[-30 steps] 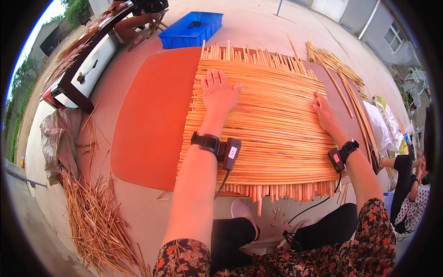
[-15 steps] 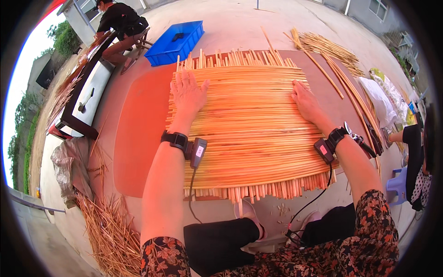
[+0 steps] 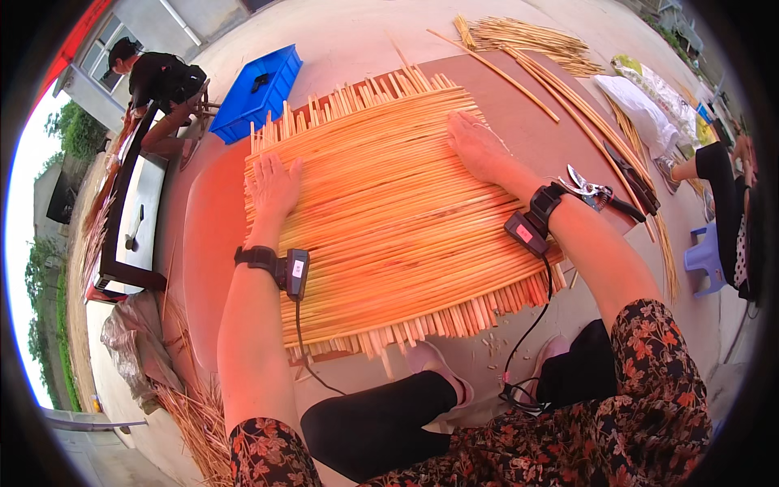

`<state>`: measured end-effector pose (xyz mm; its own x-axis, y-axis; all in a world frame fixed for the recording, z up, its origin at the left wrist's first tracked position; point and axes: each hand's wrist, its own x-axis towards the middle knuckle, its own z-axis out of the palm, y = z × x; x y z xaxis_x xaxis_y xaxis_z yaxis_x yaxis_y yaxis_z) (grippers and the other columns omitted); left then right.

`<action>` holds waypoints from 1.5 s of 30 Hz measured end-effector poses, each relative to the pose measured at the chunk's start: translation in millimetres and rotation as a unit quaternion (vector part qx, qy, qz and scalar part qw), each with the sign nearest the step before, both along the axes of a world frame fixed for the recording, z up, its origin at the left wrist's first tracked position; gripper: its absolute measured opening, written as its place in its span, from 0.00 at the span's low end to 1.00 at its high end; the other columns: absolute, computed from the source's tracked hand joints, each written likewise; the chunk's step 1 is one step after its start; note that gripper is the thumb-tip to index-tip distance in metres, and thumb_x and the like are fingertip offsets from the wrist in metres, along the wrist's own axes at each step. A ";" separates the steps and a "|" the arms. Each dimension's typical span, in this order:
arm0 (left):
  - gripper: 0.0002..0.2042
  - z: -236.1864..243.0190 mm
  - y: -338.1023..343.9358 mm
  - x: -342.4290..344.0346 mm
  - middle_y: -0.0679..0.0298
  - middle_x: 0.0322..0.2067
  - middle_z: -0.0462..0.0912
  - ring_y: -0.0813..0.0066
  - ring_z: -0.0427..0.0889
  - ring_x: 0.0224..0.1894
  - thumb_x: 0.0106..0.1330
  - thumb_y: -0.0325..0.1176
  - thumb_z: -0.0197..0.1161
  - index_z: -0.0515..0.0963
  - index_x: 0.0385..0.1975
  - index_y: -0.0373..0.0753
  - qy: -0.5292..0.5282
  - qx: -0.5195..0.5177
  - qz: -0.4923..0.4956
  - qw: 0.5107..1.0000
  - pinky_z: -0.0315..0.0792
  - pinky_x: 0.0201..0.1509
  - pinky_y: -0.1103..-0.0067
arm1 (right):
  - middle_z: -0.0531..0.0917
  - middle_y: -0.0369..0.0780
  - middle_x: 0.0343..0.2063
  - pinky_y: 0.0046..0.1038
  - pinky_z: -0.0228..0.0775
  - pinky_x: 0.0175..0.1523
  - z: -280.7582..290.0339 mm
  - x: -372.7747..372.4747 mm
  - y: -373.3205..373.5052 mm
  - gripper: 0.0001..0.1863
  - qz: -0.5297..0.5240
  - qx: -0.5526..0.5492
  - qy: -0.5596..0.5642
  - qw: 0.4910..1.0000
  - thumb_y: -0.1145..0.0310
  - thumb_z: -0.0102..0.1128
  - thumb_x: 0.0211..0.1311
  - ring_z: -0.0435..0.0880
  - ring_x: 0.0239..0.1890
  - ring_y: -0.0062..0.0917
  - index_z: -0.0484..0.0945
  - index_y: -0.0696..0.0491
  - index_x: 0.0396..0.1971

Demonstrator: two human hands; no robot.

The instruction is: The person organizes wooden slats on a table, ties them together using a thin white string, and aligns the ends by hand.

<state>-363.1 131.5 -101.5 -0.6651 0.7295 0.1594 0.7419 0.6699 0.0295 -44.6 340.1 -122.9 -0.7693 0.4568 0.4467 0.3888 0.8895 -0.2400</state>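
A panel of long yellowish stalks (image 3: pixel 365 211) lies before me. One layer runs crosswise over another, whose uneven stalk ends stick out along the far and near edges. My left hand (image 3: pixel 274 188) rests flat on the panel's left part, fingers spread. At its far right corner, my right hand (image 3: pixel 480 148) is closed with curled fingers pressed to the stalks. A thin loose strand shows beside it; what those fingers hold, if anything, is hidden. Both wrists wear black straps with cabled boxes.
The panel sits on a reddish-brown table (image 3: pixel 213 235). Pruning shears (image 3: pixel 596 193) and long loose stalks (image 3: pixel 576 114) lie to the right. Beyond are a blue crate (image 3: pixel 258 93) and a stalk pile (image 3: pixel 531 40). A person (image 3: pixel 166 85) sits far left; another person's leg shows at right.
In the picture, the panel and table have turned anticlockwise and shifted left, as has the whole surrounding scene. Both hands stay on the panel; the left remains flat, the right curled.
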 end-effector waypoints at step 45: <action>0.34 -1.8 13.6 397.2 0.51 0.74 0.50 0.53 0.45 0.76 0.74 0.52 0.44 0.51 0.73 0.35 -0.025 -0.037 -0.417 0.908 0.35 0.77 0.61 | 0.79 0.36 0.18 0.24 0.73 0.25 -27.0 495.7 -230.6 0.07 -0.154 -0.596 0.187 0.766 0.70 0.58 0.65 0.79 0.18 0.18 0.77 0.58 0.32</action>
